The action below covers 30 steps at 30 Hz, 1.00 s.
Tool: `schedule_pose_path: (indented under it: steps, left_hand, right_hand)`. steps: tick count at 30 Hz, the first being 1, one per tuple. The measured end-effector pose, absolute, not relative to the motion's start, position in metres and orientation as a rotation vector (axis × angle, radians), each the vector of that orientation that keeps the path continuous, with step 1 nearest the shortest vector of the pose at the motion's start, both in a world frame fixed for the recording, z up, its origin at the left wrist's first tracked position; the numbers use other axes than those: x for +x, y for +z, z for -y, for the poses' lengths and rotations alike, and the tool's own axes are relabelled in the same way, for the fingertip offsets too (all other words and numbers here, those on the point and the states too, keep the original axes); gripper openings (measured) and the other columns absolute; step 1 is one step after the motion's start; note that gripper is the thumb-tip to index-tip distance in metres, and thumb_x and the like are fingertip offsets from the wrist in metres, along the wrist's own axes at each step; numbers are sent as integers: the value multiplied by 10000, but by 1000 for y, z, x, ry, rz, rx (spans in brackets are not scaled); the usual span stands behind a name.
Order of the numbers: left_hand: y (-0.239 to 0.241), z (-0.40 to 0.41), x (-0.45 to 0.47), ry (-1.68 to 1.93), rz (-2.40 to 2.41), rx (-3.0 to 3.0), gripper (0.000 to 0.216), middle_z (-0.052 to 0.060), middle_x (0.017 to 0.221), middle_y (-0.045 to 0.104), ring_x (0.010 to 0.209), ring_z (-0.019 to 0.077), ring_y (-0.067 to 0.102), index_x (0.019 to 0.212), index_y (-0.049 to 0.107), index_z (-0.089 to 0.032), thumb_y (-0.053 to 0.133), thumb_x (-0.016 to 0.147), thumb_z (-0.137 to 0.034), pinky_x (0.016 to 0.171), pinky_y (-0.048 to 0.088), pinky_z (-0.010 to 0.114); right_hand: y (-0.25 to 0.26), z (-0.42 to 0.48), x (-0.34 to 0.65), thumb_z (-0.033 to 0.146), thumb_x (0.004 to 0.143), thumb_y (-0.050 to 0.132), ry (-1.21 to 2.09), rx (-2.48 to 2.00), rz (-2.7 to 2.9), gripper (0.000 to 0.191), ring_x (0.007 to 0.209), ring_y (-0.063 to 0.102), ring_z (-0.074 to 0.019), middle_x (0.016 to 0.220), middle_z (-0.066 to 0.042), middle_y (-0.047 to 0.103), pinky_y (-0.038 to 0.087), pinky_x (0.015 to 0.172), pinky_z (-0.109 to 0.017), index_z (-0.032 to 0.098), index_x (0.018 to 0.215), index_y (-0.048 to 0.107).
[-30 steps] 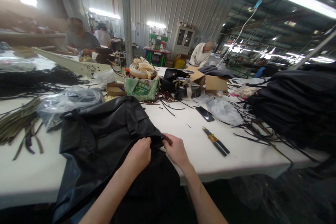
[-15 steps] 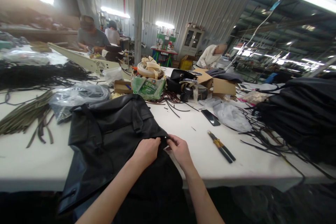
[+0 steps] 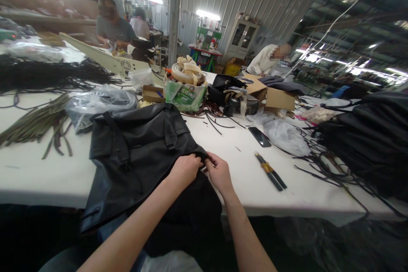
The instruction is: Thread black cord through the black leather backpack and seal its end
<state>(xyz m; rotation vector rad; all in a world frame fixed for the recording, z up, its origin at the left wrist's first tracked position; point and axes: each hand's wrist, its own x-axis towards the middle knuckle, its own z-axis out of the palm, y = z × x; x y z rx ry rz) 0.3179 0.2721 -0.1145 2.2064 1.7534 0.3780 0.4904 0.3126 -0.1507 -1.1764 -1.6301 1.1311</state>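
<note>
A black leather garment (image 3: 137, 153) lies spread over the near edge of the white table (image 3: 32, 174), part of it hanging down toward me. My left hand (image 3: 185, 169) is closed, pinching the garment's right-hand edge. Right beside it, my right hand (image 3: 219, 172) pinches the same edge, thumb and fingers pressed together. The two hands almost touch.
Pliers with yellow and black handles (image 3: 270, 170) and a dark phone (image 3: 259, 136) lie to the right. A heap of black material (image 3: 366, 136) fills the right side. Black cords (image 3: 47, 77), plastic bags, a green sack (image 3: 185, 93) and cardboard boxes (image 3: 274, 95) stand behind. Other people work at the back.
The view has tilted down and shifted, so everything sits a little higher and more to the right. Both hands keep pinching the garment's edge and have drawn slightly closer together.
</note>
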Motion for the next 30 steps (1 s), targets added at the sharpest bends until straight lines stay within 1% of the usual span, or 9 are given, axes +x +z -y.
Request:
schedule_pose_path:
  steps: [3, 5, 8, 10, 15, 18, 23, 27, 30]
  left_hand:
    - [-117, -272, 314, 391, -1726, 2223, 272, 153, 1212, 791, 1059, 299, 791, 1092, 776, -186, 510, 1120, -239, 923, 587, 385]
    - [-117, -269, 310, 418, -1752, 2205, 293, 143, 1201, 790, 1082, 286, 785, 1107, 759, -184, 467, 1127, -202, 936, 581, 369]
    - [-115, -263, 306, 447, -1849, 2130, 317, 167, 1133, 790, 1057, 300, 785, 1142, 711, -145, 395, 1131, -168, 924, 581, 387]
    - [-114, -260, 306, 452, -1899, 2080, 296, 179, 1094, 791, 1025, 313, 789, 1140, 687, -129, 394, 1122, -160, 904, 582, 401]
    - [-112, -262, 314, 477, -1940, 1994, 265, 197, 1096, 806, 1036, 328, 800, 1196, 670, -100, 430, 1099, -156, 886, 582, 395]
    - [-112, -265, 317, 501, -1935, 1956, 266, 196, 1114, 824, 1055, 323, 806, 1195, 704, -113, 466, 1100, -186, 900, 577, 381]
    - [-108, -264, 315, 554, -1890, 1949, 359, 153, 1124, 850, 1063, 292, 812, 1130, 787, -203, 445, 1151, -309, 906, 561, 355]
    - [-105, -264, 316, 552, -1909, 1922, 357, 160, 1079, 858, 1026, 298, 817, 1068, 830, -206, 482, 1117, -274, 871, 555, 357]
    - [-105, -266, 318, 555, -1943, 1894, 373, 170, 1092, 858, 1024, 300, 816, 1067, 847, -201, 477, 1095, -245, 865, 552, 357]
  right_hand:
    - [-151, -311, 489, 407, 962, 657, 1131, -1190, 1613, 421, 664, 741, -178, 1126, -87, 853, 654, 624, -300, 179, 1273, 826]
    - [-150, -310, 489, 407, 958, 654, 1124, -1199, 1604, 428, 653, 736, -177, 1113, -87, 854, 651, 604, -297, 172, 1272, 826]
    - [-149, -309, 488, 377, 955, 646, 1109, -1210, 1613, 429, 651, 736, -174, 1107, -81, 854, 651, 592, -291, 177, 1289, 827]
    - [-149, -310, 488, 362, 960, 639, 1100, -1212, 1630, 429, 669, 743, -179, 1101, -78, 854, 661, 608, -298, 184, 1303, 826]
    - [-149, -312, 490, 363, 950, 663, 1072, -1205, 1669, 396, 737, 758, -191, 1161, -78, 849, 678, 651, -307, 203, 1263, 844]
    - [-148, -312, 491, 380, 956, 656, 1090, -1196, 1676, 406, 746, 760, -197, 1188, -80, 845, 686, 642, -316, 207, 1275, 839]
    - [-147, -311, 491, 402, 966, 657, 1121, -1187, 1664, 425, 806, 775, -214, 1217, -83, 837, 700, 651, -323, 199, 1299, 824]
    - [-147, -311, 491, 407, 963, 667, 1125, -1186, 1657, 430, 792, 776, -215, 1193, -89, 841, 697, 648, -328, 191, 1302, 821]
    - [-146, -311, 491, 399, 956, 671, 1130, -1177, 1656, 428, 822, 781, -222, 1202, -88, 840, 693, 644, -323, 193, 1299, 823]
